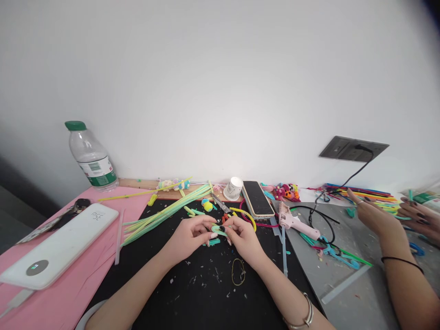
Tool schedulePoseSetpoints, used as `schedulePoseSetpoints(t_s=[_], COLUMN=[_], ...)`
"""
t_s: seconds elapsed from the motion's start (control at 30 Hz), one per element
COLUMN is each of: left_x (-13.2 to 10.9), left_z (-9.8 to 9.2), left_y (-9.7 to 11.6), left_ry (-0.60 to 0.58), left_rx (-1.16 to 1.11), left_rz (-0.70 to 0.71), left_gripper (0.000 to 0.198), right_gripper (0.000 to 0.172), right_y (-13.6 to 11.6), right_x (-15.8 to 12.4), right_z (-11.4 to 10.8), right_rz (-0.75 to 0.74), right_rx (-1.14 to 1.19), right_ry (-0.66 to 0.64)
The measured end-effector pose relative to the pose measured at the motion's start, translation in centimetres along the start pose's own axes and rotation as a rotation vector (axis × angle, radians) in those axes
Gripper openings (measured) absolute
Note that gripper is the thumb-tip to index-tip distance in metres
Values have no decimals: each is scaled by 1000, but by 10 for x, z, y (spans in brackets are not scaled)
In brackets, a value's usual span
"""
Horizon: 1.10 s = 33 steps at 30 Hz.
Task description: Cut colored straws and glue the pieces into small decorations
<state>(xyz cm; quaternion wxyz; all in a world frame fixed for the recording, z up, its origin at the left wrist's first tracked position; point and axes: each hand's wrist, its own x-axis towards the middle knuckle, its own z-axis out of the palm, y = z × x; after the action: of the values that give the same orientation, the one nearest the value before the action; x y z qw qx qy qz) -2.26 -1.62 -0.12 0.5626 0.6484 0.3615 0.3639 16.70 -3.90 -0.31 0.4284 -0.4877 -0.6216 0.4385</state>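
Note:
Over the black mat (192, 293), my left hand (194, 236) pinches one side of a small light green fuzzy piece (219, 230). My right hand (242, 236) grips the other side of it, fingertips close to the left ones. Just beneath lie short teal pieces (213, 242). Behind my hands are a small yellow and blue item (206, 205) and a blade-like metal tool (220, 201). A bundle of pale green and yellow stems (165, 215) spreads to the left. A thin yellowish loop (238, 272) rests in front.
At left are a plastic bottle (92, 158) and a white power bank (62, 245). Behind stand a paper cup (233, 189) and a phone (257, 199). Right of the mat lies a pink glue gun (297, 222) with a cable. Another person's hands (374, 215) work at far right.

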Motion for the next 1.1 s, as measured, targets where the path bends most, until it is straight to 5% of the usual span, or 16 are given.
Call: schedulePoseSetpoints(t_s=[0.3, 0.7, 1.1], left_x=[-2, -4, -3], left_z=[-1, -4, 0], left_y=[4, -4, 7], left_ry=[65, 9, 61], left_rx=[407, 686, 481], left_rz=[209, 427, 220], left_gripper=[13, 25, 18], right_gripper=[16, 21, 21], right_y=[-6, -4, -2], right_x=[0, 1, 2], right_z=[3, 3, 3], right_rz=[78, 68, 69], right_rx=[87, 119, 106], right_ry=[-62, -79, -50])
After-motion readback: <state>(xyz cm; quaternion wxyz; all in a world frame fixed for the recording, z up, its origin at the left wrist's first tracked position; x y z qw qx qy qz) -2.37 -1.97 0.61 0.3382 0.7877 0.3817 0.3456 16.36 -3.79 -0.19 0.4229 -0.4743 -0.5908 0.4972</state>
